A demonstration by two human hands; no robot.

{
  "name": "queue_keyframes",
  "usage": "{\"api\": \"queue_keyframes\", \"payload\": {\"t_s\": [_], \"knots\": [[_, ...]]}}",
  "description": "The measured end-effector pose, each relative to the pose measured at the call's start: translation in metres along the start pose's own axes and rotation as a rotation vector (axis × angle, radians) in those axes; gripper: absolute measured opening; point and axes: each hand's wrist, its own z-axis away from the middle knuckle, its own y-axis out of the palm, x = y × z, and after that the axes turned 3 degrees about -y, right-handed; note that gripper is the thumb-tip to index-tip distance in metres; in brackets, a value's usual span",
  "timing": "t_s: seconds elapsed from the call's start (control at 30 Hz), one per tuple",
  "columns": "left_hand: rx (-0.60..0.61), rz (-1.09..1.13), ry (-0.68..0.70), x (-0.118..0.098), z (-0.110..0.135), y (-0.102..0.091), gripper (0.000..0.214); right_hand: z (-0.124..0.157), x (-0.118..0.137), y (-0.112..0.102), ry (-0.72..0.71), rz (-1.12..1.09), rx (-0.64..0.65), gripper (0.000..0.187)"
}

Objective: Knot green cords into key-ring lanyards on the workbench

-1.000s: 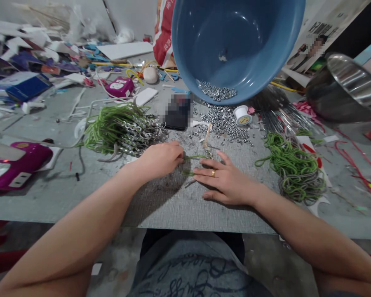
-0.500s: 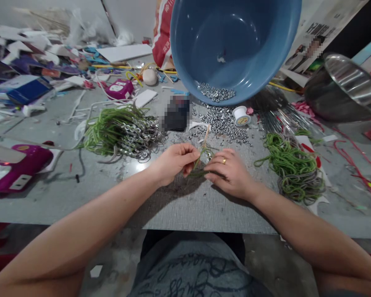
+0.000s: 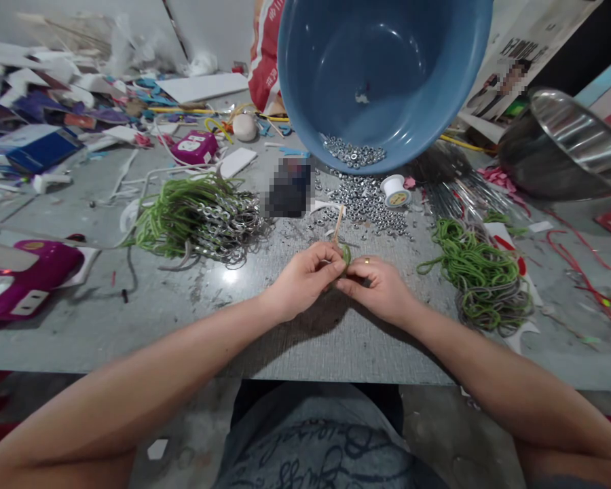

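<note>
**Loop of green cord [image 3: 347, 255] held between the fingertips at a crowded desk [image 3: 183, 326]**

The shirt [image 3: 320, 435], nearest the wearer and below both hands, carries dark script, too folded to read surely. Beyond the left hand [image 3: 308, 275], a red-and-white bag [image 3: 267, 71] bears pale characters, tilted and cut off. Far ahead and right of the right hand [image 3: 381, 282], a poster [image 3: 534, 44] shows large dark characters that I cannot make out. The label on the white spool [image 3: 396, 191], ahead of the right hand, is too small.

The loop stands at the tips of both hands, just right of the left thumb. The left hand is narrow, thumb and forefinger pinching the cord; the right, wearing a gold ring [image 3: 367, 261], has its fingertips drawn together on it too.

Small silver pieces [image 3: 371, 204] lie scattered ahead of the hands, before a tilted blue basin [image 3: 366, 61]. A bundle of green cords [image 3: 168, 214] with metal ends lies left of the left hand; a green-and-grey tangle [image 3: 481, 272] lies right of the right hand.
</note>
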Motion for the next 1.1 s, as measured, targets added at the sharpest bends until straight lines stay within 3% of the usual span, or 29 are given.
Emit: {"api": "queue_keyframes", "payload": {"t_s": [0.1, 0.2, 0.27, 0.43, 0.8, 1.1], "knots": [[0.015, -0.076, 0.049, 0.001, 0.001, 0.001, 0.015, 0.000, 0.001, 0.000, 0.100, -0.098, -0.026, 0.031], [-0.069, -0.163, 0.158, 0.000, 0.004, 0.000, 0.003, 0.000, 0.002, -0.001, 0.126, -0.089, -0.032, 0.028], [-0.096, -0.232, 0.287, -0.002, 0.007, -0.002, 0.018, 0.000, 0.003, -0.003, 0.104, -0.047, -0.016, 0.025], [0.115, -0.480, 0.541, -0.002, 0.008, -0.005, 0.044, 0.000, 0.003, -0.007, 0.027, 0.063, 0.043, 0.016], [-0.013, -0.794, 0.519, 0.013, 0.002, -0.008, 0.016, 0.000, 0.000, -0.014, 0.067, 0.123, 0.074, 0.014], [-0.052, -0.670, 0.371, 0.005, 0.003, -0.006, 0.011, 0.001, 0.000, -0.014, 0.121, 0.045, -0.052, 0.005]]}}
